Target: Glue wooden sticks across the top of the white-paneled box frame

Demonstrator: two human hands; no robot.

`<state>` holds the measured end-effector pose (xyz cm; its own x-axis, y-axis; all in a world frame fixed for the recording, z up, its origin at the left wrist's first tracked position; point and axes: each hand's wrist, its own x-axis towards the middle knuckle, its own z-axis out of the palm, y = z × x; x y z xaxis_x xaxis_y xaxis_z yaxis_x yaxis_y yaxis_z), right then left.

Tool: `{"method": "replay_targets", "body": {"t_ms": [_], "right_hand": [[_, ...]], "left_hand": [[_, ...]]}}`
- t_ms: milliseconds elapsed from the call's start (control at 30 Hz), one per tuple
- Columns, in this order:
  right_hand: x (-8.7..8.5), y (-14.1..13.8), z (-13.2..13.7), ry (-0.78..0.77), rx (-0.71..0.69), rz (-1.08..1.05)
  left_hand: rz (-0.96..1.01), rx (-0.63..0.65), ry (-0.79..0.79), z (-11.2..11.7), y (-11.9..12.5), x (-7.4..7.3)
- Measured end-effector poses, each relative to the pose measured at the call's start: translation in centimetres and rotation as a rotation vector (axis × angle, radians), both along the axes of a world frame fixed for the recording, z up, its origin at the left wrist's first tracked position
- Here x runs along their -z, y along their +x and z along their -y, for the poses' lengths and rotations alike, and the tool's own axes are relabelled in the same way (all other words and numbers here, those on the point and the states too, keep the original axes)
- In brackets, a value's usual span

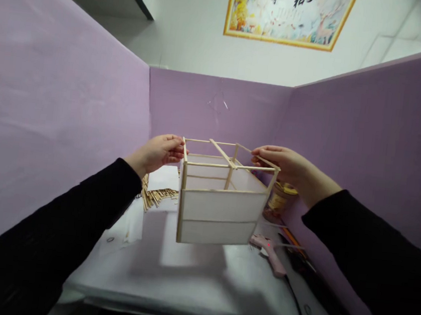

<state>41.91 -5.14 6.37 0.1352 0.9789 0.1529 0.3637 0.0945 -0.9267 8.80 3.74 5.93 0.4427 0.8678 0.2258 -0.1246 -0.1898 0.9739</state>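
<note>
A box-shaped lantern frame (220, 206) made of thin wooden sticks with white paper walls hangs above the white table (190, 280). Its top is open, crossed by a stick. My left hand (158, 152) pinches the frame's upper left edge. My right hand (285, 163) pinches the upper right edge, fingers closed on a stick. Both arms wear black sleeves. The frame is lifted off the table and held level between the two hands.
A pile of wooden sticks (154, 194) lies at the left behind the frame. A pink glue gun (270, 251) with a black cord rests at the right, near a jar (279, 200). Purple partition walls (364, 158) enclose the table on three sides.
</note>
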Motion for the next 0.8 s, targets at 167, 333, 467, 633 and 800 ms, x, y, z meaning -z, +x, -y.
{"method": "replay_targets", "body": {"t_ms": [167, 333, 467, 633, 800], "right_hand": [[1.7, -1.5, 4.0, -0.046, -0.090, -0.094], [4.9, -3.3, 7.5, -0.107, -0.147, -0.109], [7.2, -3.9, 9.0, -0.113, -0.196, -0.075], [8.5, -3.3, 9.8, -0.167, -0.304, -0.057], [5.2, -3.4, 10.5, 0.031, -0.225, 0.395]], "left_hand": [[-0.072, -0.002, 0.007, 4.1, -3.1, 1.3], [-0.093, 0.023, -0.068, 6.8, -4.8, 4.5], [-0.140, 0.000, -0.083, 7.5, -5.4, 6.5], [-0.219, -0.006, -0.049, 7.9, -6.0, 6.9], [-0.440, -0.171, 0.375, 10.6, -6.5, 4.1]]}}
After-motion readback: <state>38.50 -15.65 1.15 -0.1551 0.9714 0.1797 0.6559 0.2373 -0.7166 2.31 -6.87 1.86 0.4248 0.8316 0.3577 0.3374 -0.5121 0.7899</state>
